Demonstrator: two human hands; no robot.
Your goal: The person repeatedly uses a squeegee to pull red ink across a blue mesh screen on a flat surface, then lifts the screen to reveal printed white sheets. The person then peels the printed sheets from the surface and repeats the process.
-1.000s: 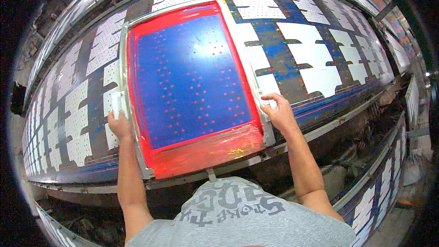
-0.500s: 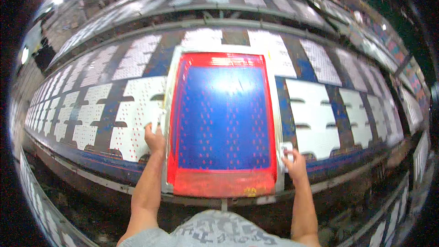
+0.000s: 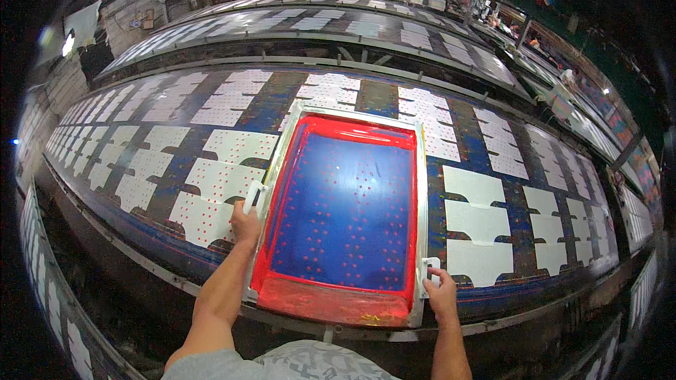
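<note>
Directly before me is a screen-printing frame (image 3: 422, 190) with a pale rim. Its blue mesh (image 3: 341, 218) carries scattered small red dots and is bordered by red ink, thickest along the near strip. My left hand (image 3: 245, 225) is closed round a white handle (image 3: 253, 195) on the frame's left side. On the right side my right hand (image 3: 441, 294) curls its fingers round another white handle (image 3: 432, 264). Whether the frame rests on the table or is lifted slightly, I cannot tell. What lies beneath it is hidden.
White cut-out sheets with red dots (image 3: 211, 200) lie left of the frame; plain white sheets (image 3: 479, 225) lie to its right. They run in rows along a long dark printing table (image 3: 172, 204) stained with ink. More long tables (image 3: 338, 24) stand behind.
My view has tilted, showing more of the room at the back. The frame and both hands appear lower in the picture, the frame slightly turned. Both hands keep to its handles.
</note>
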